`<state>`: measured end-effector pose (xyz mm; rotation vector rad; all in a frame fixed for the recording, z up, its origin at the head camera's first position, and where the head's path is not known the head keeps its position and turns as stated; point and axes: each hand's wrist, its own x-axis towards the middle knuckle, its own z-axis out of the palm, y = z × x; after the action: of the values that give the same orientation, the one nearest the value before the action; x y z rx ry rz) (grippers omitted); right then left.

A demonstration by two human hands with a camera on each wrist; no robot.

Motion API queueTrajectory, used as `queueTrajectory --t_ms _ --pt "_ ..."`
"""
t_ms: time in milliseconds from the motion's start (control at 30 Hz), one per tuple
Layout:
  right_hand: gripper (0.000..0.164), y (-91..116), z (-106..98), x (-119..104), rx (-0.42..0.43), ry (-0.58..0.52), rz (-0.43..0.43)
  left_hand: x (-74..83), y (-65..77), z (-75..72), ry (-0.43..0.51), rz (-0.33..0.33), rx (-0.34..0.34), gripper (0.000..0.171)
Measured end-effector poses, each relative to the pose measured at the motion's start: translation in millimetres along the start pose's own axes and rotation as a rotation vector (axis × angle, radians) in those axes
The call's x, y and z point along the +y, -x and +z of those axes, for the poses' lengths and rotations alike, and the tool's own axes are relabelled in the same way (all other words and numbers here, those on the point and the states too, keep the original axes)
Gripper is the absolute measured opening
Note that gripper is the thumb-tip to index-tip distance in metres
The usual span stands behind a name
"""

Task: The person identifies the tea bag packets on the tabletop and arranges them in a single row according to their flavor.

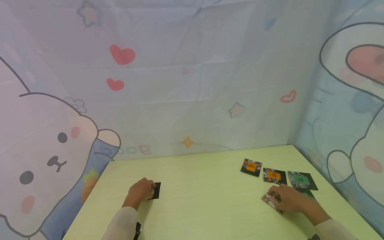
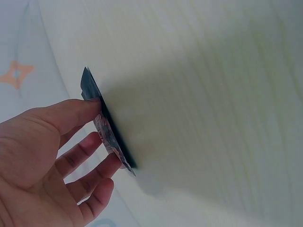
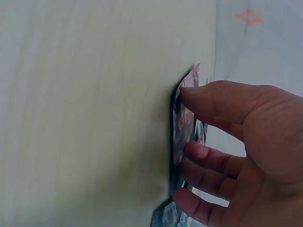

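Note:
On the left part of the table, my left hand (image 1: 141, 192) grips a flat square packet (image 1: 157, 191) by its edges; its black part shows past the fingers. The left wrist view has this packet (image 2: 108, 135) edge-on, thumb at one end and fingertips along the printed side. Over on the right, my right hand (image 1: 288, 198) holds another flat packet (image 1: 269, 200) with a pale pinkish print, close over the table. In the right wrist view, the thumb presses near the top of that packet (image 3: 184, 125) and the fingertips touch lower down.
Beyond my right hand lie two packets with orange labels, a left one (image 1: 251, 167) and a right one (image 1: 274, 176), and a green-labelled packet (image 1: 301, 180). Another green one (image 1: 309, 193) is partly hidden behind that hand. A printed cloth (image 1: 186, 110) hangs behind the pale table (image 1: 204, 200).

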<state>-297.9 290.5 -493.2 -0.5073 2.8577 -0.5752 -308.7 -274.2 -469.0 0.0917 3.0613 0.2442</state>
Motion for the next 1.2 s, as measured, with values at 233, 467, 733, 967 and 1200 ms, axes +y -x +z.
queueTrajectory --t_ms 233,467,733,967,1200 --pt "0.042 -1 -3 -2 -0.024 0.007 0.0 0.2 1.3 0.2 -0.001 -0.003 -0.007 0.023" --pt "0.039 -7 0 -4 -0.016 0.067 0.028 0.0 2.7 0.7 0.002 -0.001 -0.001 0.023" --pt "0.039 -8 1 -9 -0.004 0.072 0.013 0.3 1.6 1.6 0.002 0.002 0.013 0.021" --pt "0.031 -11 8 -15 0.053 0.113 -0.081 -0.8 -0.9 3.4 -0.005 -0.007 0.011 0.021" --pt "0.021 -17 16 -20 0.096 0.131 -0.127 0.3 -1.3 3.8 -0.008 -0.021 0.004 0.022"
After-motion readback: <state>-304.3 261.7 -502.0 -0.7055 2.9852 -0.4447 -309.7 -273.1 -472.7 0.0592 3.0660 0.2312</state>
